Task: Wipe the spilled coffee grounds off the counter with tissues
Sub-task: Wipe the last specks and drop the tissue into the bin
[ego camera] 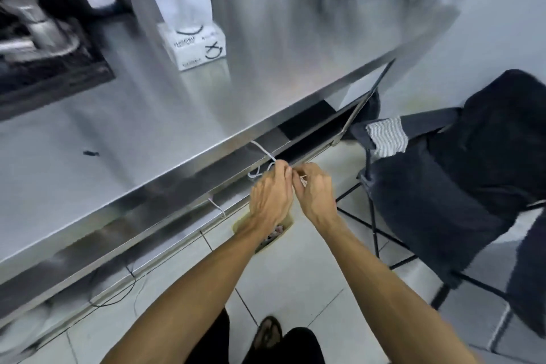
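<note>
While I am watching through the head camera, both forearms are reaching forward over the floor tiles, below the front edge of the steel counter (147, 127). The right hand (317, 196) is pinching a small pale scrap (303, 183) between its curled fingers; I cannot tell if it is tissue. The left hand (270, 198) is curling its fingers against the right fingertips, and I cannot tell whether it is gripping anything. Under the hands a yellowish-rimmed container (237, 224) is standing on the floor. A white cord (261, 152) is hanging just behind the fingers. Farther away, a small dark speck (90, 153) is lying on the counter, well apart from the tissue box (196, 47), which is standing near the back with one sheet sticking up.
</note>
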The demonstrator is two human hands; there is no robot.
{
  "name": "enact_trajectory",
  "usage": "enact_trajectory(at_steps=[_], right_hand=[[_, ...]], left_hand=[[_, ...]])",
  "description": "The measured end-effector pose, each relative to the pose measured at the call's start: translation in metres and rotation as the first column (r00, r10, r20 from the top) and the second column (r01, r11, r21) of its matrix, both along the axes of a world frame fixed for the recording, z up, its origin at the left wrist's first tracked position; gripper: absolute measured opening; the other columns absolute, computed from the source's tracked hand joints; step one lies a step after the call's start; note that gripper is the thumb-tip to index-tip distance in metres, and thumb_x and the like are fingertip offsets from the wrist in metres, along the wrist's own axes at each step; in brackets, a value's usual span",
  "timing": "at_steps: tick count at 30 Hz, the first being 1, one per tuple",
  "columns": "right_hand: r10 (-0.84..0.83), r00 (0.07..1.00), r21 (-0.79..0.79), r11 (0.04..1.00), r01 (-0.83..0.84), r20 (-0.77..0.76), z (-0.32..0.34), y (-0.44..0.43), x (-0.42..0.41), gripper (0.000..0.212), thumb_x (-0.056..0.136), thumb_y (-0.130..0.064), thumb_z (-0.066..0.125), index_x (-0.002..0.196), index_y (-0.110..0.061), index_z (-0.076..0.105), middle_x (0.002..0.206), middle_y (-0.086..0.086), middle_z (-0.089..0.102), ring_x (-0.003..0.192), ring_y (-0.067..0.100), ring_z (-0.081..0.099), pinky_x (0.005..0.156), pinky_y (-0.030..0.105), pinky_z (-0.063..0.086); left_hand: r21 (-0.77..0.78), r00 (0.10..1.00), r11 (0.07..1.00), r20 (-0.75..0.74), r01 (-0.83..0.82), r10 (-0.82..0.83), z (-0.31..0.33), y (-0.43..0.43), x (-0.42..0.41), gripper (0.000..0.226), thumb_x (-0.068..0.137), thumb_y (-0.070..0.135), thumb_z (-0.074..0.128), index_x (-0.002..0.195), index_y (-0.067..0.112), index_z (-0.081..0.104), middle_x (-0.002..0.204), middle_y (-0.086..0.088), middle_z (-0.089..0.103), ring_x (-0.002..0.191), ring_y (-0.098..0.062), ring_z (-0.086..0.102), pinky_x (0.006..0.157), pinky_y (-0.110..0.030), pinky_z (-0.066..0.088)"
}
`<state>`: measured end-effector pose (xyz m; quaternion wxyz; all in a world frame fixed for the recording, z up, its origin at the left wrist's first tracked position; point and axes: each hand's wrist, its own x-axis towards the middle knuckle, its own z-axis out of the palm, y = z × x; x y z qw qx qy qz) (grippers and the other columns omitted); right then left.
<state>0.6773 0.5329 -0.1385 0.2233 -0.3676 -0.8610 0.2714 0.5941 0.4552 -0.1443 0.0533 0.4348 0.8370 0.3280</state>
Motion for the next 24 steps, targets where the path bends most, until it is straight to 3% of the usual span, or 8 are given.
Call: enact_trajectory(at_steps=[5,8,10,12,15,18,21,24], right_hand=[[0.086,0.994,0.085,0.993,-0.08,-0.072,0.11,0.011,-0.013,0.017,0.097,-0.021,0.057,0.094,-0.009,0.069,0.088,0.003,0.067,0.074,0.014,0.06,0.068,0.024,0.048],[0.153,0.982,0.151,0.979,-0.136,-0.107,0.158,0.018,-0.04,0.017,0.096,-0.018,0.059,0.095,-0.006,0.071,0.09,0.005,0.069,0.076,0.015,0.062,0.07,0.017,0.046],[0.176,0.977,0.194,0.969,-0.151,-0.117,0.177,0.02,-0.059,0.017,0.095,-0.019,0.06,0.097,-0.006,0.07,0.094,0.006,0.07,0.078,0.015,0.064,0.071,0.016,0.047],[0.198,0.97,0.199,0.965,-0.168,-0.14,0.193,0.02,-0.086,0.018,0.095,-0.023,0.061,0.101,-0.008,0.07,0.098,0.004,0.07,0.08,0.014,0.065,0.071,0.022,0.051],[0.248,0.958,0.217,0.952,-0.214,-0.142,0.205,0.021,-0.13,0.019,0.094,-0.022,0.062,0.107,-0.011,0.068,0.104,0.003,0.069,0.084,0.015,0.065,0.073,0.029,0.054],[0.273,0.96,0.286,0.927,-0.243,-0.069,0.213,0.025,-0.18,0.021,0.094,-0.019,0.059,0.113,-0.013,0.066,0.112,0.004,0.064,0.096,0.021,0.057,0.079,0.034,0.051],[0.261,0.964,0.385,0.885,-0.261,0.054,0.219,0.031,-0.23,0.024,0.094,-0.014,0.053,0.116,-0.014,0.06,0.122,0.004,0.054,0.101,0.026,0.045,0.085,0.034,0.043],[0.218,0.965,0.348,0.902,-0.256,0.144,0.228,0.035,-0.273,0.025,0.092,-0.008,0.045,0.115,-0.018,0.05,0.122,-0.001,0.052,0.102,0.028,0.043,0.082,0.036,0.036]], left_hand=[[0.085,0.997,0.994,0.019,-0.074,0.073,0.11,0.002,-0.006,0.026,0.105,0.033,0.026,0.1,0.017,0.046,0.075,0.001,0.06,0.06,-0.02,0.054,0.053,-0.035,0.042],[0.14,0.989,0.979,0.041,-0.149,0.144,0.156,0.004,-0.028,0.024,0.105,0.033,0.03,0.104,0.016,0.048,0.076,0.003,0.059,0.06,-0.017,0.049,0.054,-0.028,0.03],[0.177,0.977,0.964,0.112,-0.2,0.182,0.172,0.005,-0.045,0.024,0.105,0.037,0.032,0.107,0.018,0.046,0.081,0.004,0.061,0.065,-0.015,0.052,0.057,-0.025,0.032],[0.211,0.949,0.935,0.204,-0.284,0.242,0.181,0.002,-0.069,0.023,0.102,0.043,0.035,0.107,0.022,0.043,0.087,0.004,0.062,0.071,-0.016,0.057,0.06,-0.028,0.04],[0.26,0.874,0.863,0.354,-0.433,0.332,0.189,-0.003,-0.109,0.024,0.097,0.043,0.048,0.105,0.023,0.04,0.093,0.005,0.057,0.077,-0.018,0.057,0.063,-0.029,0.039],[0.264,0.808,0.806,0.447,-0.53,0.385,0.193,-0.008,-0.157,0.039,0.087,0.034,0.068,0.107,0.016,0.04,0.104,0.002,0.049,0.084,-0.016,0.05,0.067,-0.023,0.034],[0.163,0.808,0.847,0.433,-0.506,0.399,0.192,-0.008,-0.209,0.061,0.069,0.037,0.083,0.103,0.016,0.036,0.109,0.001,0.039,0.087,-0.016,0.045,0.071,-0.029,0.041],[0.059,0.802,0.89,0.463,-0.452,0.377,0.187,-0.005,-0.25,0.076,0.055,0.043,0.09,0.101,0.018,0.035,0.108,0.003,0.036,0.093,-0.016,0.042,0.072,-0.037,0.046]])
